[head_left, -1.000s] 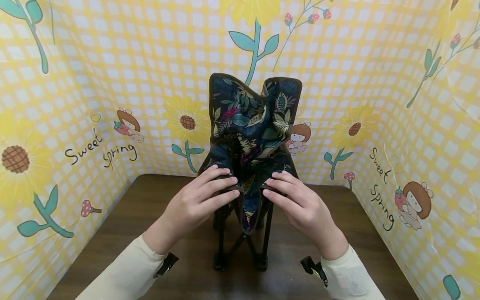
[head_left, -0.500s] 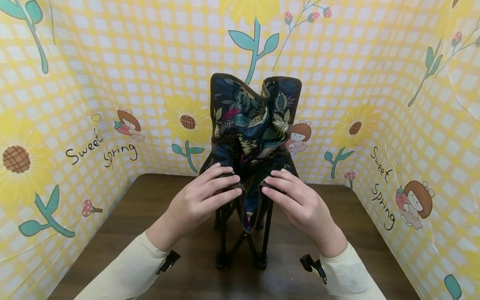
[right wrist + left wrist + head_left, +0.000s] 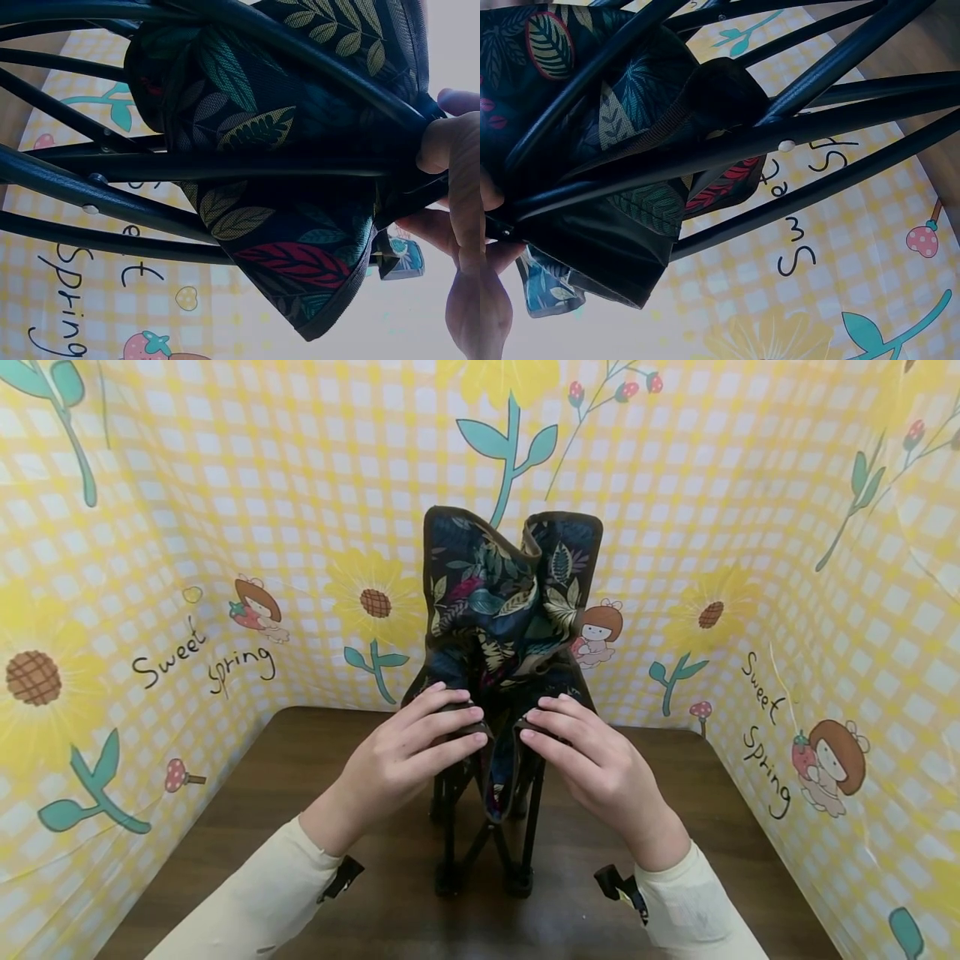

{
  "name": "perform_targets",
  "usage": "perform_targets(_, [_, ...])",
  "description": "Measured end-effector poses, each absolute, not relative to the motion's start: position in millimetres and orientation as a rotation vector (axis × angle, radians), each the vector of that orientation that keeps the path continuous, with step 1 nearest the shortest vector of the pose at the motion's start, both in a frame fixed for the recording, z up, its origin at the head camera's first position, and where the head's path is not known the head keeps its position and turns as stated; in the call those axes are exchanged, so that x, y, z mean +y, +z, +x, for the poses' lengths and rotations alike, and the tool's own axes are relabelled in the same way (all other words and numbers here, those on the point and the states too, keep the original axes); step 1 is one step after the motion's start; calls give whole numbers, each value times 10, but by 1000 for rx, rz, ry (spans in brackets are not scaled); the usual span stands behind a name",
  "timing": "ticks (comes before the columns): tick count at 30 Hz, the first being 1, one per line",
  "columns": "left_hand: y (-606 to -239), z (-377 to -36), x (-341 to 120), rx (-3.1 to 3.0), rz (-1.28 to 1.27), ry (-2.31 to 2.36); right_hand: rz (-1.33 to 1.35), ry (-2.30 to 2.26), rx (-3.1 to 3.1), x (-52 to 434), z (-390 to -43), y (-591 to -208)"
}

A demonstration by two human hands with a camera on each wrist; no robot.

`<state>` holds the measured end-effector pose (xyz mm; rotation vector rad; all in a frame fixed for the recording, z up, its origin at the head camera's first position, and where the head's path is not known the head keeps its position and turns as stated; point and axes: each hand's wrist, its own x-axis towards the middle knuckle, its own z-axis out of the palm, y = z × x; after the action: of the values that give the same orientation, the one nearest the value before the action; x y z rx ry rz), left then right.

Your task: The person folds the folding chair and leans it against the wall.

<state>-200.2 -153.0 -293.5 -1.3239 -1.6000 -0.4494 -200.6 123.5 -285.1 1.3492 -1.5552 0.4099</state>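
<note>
We note a yellow gingham backdrop (image 3: pixel 750 485), printed with sunflowers and "Sweet Spring" lettering, enclosing a dark wooden worktop (image 3: pixel 247 827) on three sides.

At the centre of the worktop stands a small folding camp chair (image 3: pixel 510 602), upright on its black feet and largely collapsed: the front corners sit close together and the leaf-print fabric seat (image 3: pixel 501 760) sags in loose folds between them. The backrest rises behind with its top edge buckled inward.

Left hand (image 3: pixel 401 756): fingers curled over the chair's front left corner, holding the fabric edge and the frame end beneath. Right hand (image 3: pixel 592 760): same hold on the front right corner. The wrist views show black metal tubes (image 3: pixel 810 127) crossing under the cloth, pinned at a rivet (image 3: pixel 784 145).

Handling judgement: the chair looks light. The tubes are stiff, the fabric soft and yielding, so cloth alone gives poor purchase. We judge the corner caps where tube meets fabric to be the sound place to hold. The crossing tubes near the rivets could pinch fingers.
</note>
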Motion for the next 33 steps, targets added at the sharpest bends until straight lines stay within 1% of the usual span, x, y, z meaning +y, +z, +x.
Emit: perform_targets(33, [-2907,-2090,-1486,-1597,-1351,-445,1343,393,-1579,1152,-2045,-2815])
